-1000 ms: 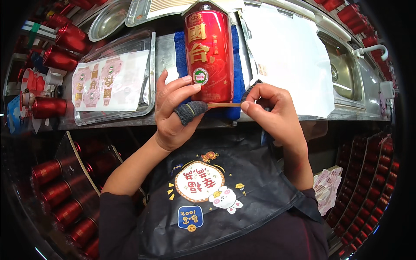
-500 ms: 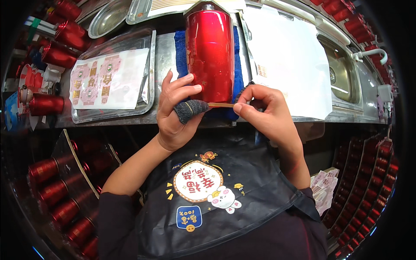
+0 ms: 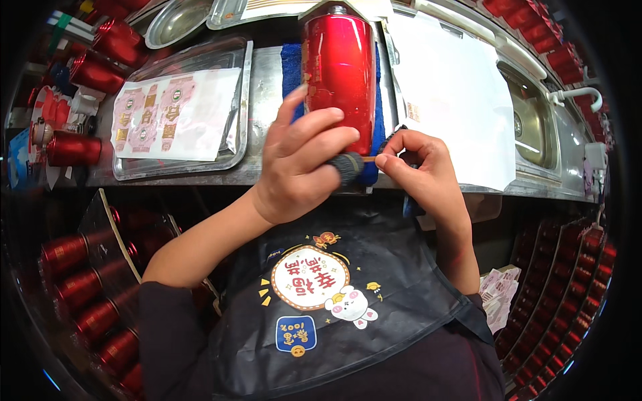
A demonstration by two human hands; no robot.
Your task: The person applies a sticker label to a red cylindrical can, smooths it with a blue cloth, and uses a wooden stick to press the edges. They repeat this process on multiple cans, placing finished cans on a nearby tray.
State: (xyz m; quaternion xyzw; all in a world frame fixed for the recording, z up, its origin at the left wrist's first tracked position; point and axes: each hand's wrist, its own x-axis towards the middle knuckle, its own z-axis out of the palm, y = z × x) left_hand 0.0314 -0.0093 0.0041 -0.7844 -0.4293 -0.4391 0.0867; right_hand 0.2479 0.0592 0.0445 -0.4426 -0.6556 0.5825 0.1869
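Observation:
A glossy red bottle lies on a folded blue towel, its base toward me. My left hand lies over the bottle's near left end, fingers curved on its side. A dark knitted cover sleeves the left thumb, which presses at the base edge. From under that thumb a thin gold-brown strip runs along the base to my right hand. Thumb and index of the right hand pinch the strip's end, the other fingers curled in. The strip's left part is hidden by my left hand.
At left a metal tray bears a sheet of pink and gold decals. A white paper sheet covers the counter at right, beside a sink. More red bottles stand left, others on racks below. A metal bowl sits behind.
My left hand has moved right along the strip, its thumb now close to my right fingertips, so less strip shows. The view has shifted slightly. The right hand still pinches the end.

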